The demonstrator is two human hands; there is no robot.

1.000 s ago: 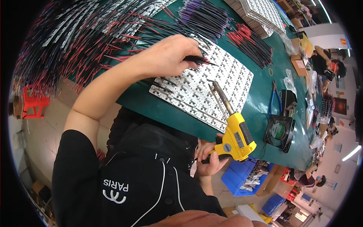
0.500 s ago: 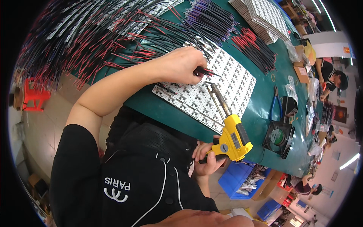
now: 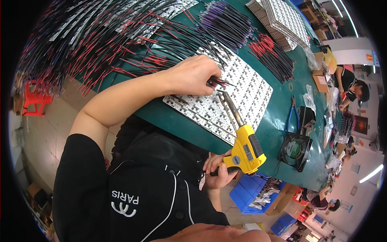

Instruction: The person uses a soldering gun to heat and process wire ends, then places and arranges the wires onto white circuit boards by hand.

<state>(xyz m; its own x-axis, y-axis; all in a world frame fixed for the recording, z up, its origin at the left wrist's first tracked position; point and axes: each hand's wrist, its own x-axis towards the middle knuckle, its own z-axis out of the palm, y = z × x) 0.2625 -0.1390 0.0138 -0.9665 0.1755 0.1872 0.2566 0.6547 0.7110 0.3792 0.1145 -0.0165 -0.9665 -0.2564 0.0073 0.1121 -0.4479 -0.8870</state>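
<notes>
Two hands are sharing one joint here. Your left hand point(image 3: 193, 76) is pinching the ends of a few thin red and black wires point(image 3: 221, 82) against the white panel of small LED circuit boards point(image 3: 242, 94), fingers closed tight on them. Your right hand point(image 3: 217, 171) is wrapped shut around the grip of the yellow pistol-shaped soldering gun point(image 3: 246, 149), its metal tip point(image 3: 222, 94) pointing toward twelve o'clock and sitting just beside the wire ends. I judge you are soldering a lead onto a pad; the next move is calling for a steady pinch and a short, careful dip of the tip.

The panel is lying near the edge of the green bench point(image 3: 278, 117) at your six o'clock. Heaps of red and black wires point(image 3: 100, 36) are crowding ten o'clock, more bundles are lying at one o'clock, and a small black fan point(image 3: 295, 150) is standing at four o'clock, so free room is lying mostly toward three o'clock.
</notes>
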